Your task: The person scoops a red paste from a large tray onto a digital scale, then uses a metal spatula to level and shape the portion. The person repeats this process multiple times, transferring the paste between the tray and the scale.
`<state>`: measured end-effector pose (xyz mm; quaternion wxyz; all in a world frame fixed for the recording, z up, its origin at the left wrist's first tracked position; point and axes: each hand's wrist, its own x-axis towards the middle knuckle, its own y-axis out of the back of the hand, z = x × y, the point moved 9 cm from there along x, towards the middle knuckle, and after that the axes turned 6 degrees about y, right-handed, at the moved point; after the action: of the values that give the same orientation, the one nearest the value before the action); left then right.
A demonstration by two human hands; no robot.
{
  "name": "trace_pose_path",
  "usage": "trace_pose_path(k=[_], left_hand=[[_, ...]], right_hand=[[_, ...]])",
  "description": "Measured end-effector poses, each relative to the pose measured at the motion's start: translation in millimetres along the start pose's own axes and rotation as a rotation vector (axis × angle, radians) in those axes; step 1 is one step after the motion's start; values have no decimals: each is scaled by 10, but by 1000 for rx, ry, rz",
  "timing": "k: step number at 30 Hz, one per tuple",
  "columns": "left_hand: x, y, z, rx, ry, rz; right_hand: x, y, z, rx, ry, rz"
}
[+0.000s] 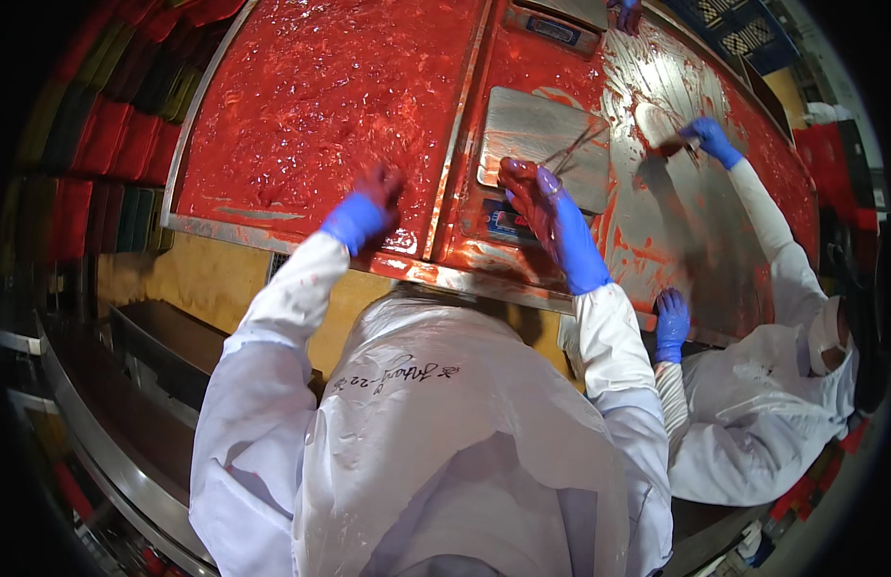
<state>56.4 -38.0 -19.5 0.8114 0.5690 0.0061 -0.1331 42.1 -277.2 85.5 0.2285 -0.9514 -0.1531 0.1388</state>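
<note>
My left hand [375, 199], in a blue glove coated red over the fingers, hovers low at the near edge of a wide tray of wet red pulp [311, 106]. Its fingers look loosely apart, with nothing distinct between them. My right hand [549, 216], its blue glove also smeared red, is raised over the front of a weighing scale [511, 221]. Those fingertips are apart and I see nothing held. Just past them, thin dark lines cross the steel scale plate [534, 130]; whether they are a slim tool or streaks, I cannot make out.
A metal divider [457, 135] separates the tray from the scale side. At right, a co-worker's gloved hand [712, 141] holds a dark object over the smeared steel table [690, 231]; their other hand [672, 322] rests at the edge. Coloured bins [109, 135] are stacked at left.
</note>
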Motion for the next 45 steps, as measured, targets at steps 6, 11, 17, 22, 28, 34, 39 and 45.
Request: trace_pose_path(k=[6, 11, 17, 22, 28, 34, 39, 45], left_hand=[[161, 64, -327, -357, 287, -143], [76, -169, 199, 36, 60, 132], [132, -124, -76, -222, 291, -140], [288, 1209, 464, -234, 43, 235], [465, 1965, 1096, -519, -134, 261], [747, 1750, 2076, -999, -351, 99], [1026, 735, 2356, -366, -356, 86], [1076, 917, 951, -277, -176, 306]], right_hand=[[-249, 289, -121, 96, 22, -91], [-318, 299, -256, 126, 62, -85], [-304, 426, -580, 224, 191, -89], [-274, 685, -990, 279, 373, 50], [-270, 841, -957, 285, 375, 80], [-91, 1131, -892, 309, 474, 148], [-3, 1279, -891, 317, 531, 258], [-34, 920, -1001, 205, 502, 250]])
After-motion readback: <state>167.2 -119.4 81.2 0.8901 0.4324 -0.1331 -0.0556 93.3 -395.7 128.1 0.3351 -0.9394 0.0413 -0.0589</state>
